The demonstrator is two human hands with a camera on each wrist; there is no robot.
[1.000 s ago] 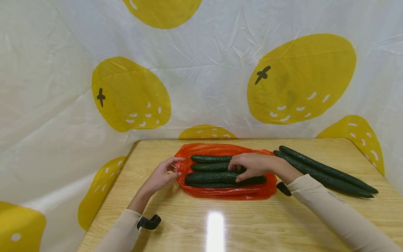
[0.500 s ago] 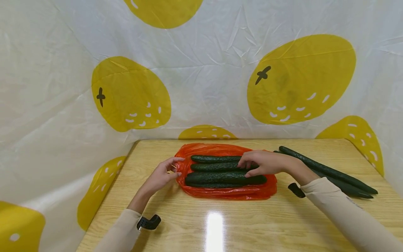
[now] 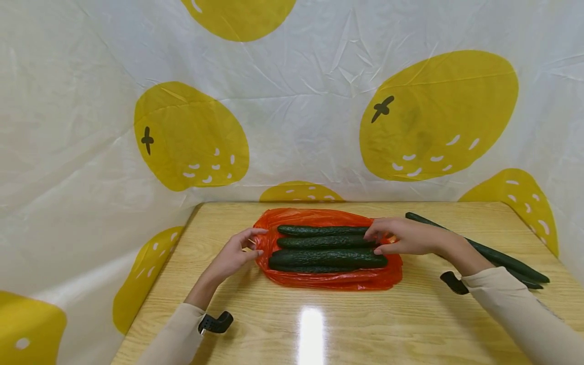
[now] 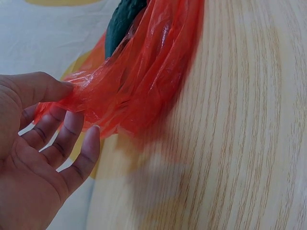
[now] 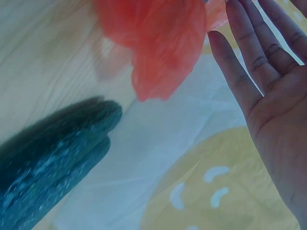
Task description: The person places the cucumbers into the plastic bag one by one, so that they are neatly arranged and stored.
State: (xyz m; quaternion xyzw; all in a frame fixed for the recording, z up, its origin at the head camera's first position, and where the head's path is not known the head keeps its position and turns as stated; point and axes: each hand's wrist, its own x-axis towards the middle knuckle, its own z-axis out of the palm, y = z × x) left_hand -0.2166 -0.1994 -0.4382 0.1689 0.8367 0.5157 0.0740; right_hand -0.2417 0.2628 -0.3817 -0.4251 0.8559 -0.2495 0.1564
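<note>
Three cucumbers (image 3: 326, 244) are laid side by side, lengthwise, on the flat red plastic bag (image 3: 328, 279) at mid-table (image 3: 319, 329), w/ two more long cucumbers (image 3: 506, 261) left lying on the wood off to the right, just behind the right forearm. The bag's left edge is pinched by the left hand (image 3: 232, 256): in the left wrist view a fold of red film is caught between thumb and forefinger, while the other fingers (image 4: 67, 139) are held loosely spread, gripping nothing. The right hand (image 3: 406, 236) is set at the right ends of the bagged cucumbers; its fingers (image 5: 249, 57) are seen nearly straight and open in the right wrist view, so nothing is gripped there, and whether the tips are actually touching the bag can't be told. Judged from this, the step in hand is the gathering of the bag around the veg. It'd be done best if the left pinch is kept firm and low so the thin film isn't torn, and if the right rim is taken up evenly, not yanked. The cucumbers should be kept parallel; any roll toward the open side is likely to spill them. The two loose ones aren't to be knocked by the right sleeve (image 3: 511, 304).
</note>
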